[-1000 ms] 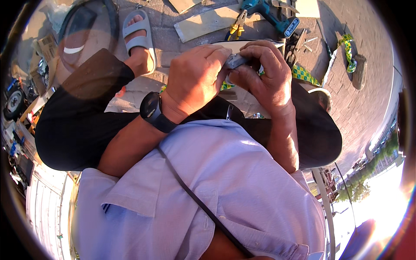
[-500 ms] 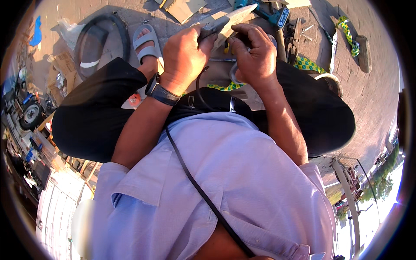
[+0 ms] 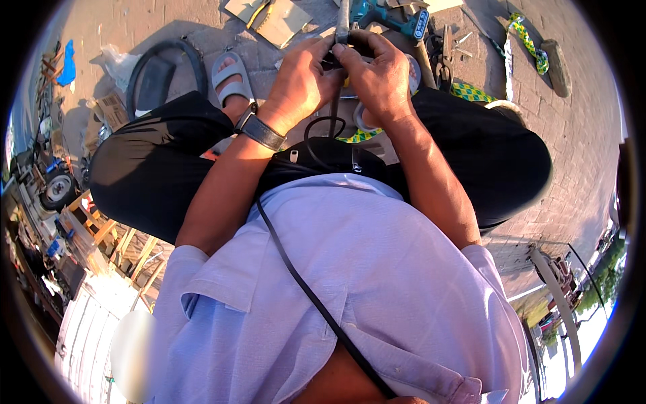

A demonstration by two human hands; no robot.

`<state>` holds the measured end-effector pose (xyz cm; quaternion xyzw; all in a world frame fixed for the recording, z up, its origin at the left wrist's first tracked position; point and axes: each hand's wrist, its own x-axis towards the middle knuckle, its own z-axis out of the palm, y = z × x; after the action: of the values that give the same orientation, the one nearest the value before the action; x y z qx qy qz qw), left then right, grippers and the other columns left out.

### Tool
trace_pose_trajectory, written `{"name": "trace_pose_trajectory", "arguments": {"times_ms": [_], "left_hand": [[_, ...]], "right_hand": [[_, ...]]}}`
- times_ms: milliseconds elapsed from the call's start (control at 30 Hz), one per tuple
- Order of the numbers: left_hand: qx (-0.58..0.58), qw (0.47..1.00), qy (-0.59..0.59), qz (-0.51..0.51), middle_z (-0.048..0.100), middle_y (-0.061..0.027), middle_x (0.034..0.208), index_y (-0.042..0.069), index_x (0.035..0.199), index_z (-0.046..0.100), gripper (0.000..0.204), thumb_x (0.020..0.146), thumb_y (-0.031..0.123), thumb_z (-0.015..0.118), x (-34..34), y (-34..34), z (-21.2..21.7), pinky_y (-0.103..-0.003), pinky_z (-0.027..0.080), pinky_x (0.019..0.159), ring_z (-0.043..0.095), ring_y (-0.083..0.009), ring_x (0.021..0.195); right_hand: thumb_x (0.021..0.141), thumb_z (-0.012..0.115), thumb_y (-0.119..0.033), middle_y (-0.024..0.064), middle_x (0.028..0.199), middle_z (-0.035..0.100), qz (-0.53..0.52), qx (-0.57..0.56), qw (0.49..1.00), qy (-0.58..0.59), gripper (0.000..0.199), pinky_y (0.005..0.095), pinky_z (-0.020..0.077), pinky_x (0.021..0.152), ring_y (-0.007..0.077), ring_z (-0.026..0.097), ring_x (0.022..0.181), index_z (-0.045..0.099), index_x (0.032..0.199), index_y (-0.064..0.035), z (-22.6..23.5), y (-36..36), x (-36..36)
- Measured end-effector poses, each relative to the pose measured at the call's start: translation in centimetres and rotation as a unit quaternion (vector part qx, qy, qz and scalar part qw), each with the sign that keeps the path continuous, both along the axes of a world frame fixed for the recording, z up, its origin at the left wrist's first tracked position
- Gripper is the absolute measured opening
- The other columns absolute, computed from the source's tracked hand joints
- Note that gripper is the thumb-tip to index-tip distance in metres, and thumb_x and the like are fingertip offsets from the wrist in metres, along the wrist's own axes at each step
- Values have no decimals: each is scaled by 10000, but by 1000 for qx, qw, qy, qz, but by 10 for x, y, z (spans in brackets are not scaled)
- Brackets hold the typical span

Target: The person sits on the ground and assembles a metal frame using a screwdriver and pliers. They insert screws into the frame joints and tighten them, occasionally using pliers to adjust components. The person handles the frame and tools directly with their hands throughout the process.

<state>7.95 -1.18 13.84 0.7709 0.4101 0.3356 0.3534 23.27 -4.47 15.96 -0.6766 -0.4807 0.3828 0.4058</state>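
In front of my lap, my left hand (image 3: 303, 84) and my right hand (image 3: 377, 81) are closed close together around a long narrow piece (image 3: 343, 23). It is seen nearly edge-on, greyish, and points away from me; its material is hard to make out. My right thumb presses on its near part, where a dark portion sits between the fingers. Below the hands a thin dark strip (image 3: 334, 108) hangs down; whether it belongs to the held piece is hidden. A black cable (image 3: 313, 138) loops just under them.
Beyond the hands lie a teal cordless power tool (image 3: 397, 20), pliers (image 3: 445, 60) and flat cardboard (image 3: 279, 20). Green-yellow strap (image 3: 474, 93) lies at the right, with a stone-like block (image 3: 557, 67) farther out. A black tube ring (image 3: 195, 57) lies at the left near my grey sandal (image 3: 232, 77).
The held piece has turned from slanting far right, its broad pale face showing, to pointing straight away nearly edge-on. My hands have come closer together and shifted slightly.
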Motion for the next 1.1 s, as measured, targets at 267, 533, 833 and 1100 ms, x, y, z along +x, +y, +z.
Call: {"name": "trace_pose_trajectory", "arguments": {"times_ms": [267,533,833,1100], "left_hand": [[-59,996,-28,-60,681,-204,1148,11,1290,617,484,817,53,712,15,7,-22,-415,553,892,683,-368,1040],[-170,984,2,61,726,-166,1215,33,1366,625,481,899,102,718,38,42,-40,-323,542,998,711,-225,1125],[137,990,-35,-9,655,-239,1275,-1,1279,630,422,879,109,706,15,85,-38,-453,488,1038,607,-412,1214],[47,999,6,12,722,-192,1083,26,1122,723,273,866,122,728,-24,117,-16,-442,525,920,679,-371,1047]], "right_hand": [[821,810,-265,168,988,760,-55,24,997,-48,431,357,582,813,261,743,871,725,1104,49,-19,6,19],[864,736,-273,195,975,747,-25,9,986,-164,391,404,561,835,325,735,902,723,1118,24,-30,31,64],[887,671,-216,240,950,727,74,-13,982,-174,291,453,549,814,402,711,911,711,1083,-5,3,60,37],[921,639,-157,173,888,730,161,27,981,-106,237,410,540,747,274,692,791,708,1073,11,-10,105,19]]}}
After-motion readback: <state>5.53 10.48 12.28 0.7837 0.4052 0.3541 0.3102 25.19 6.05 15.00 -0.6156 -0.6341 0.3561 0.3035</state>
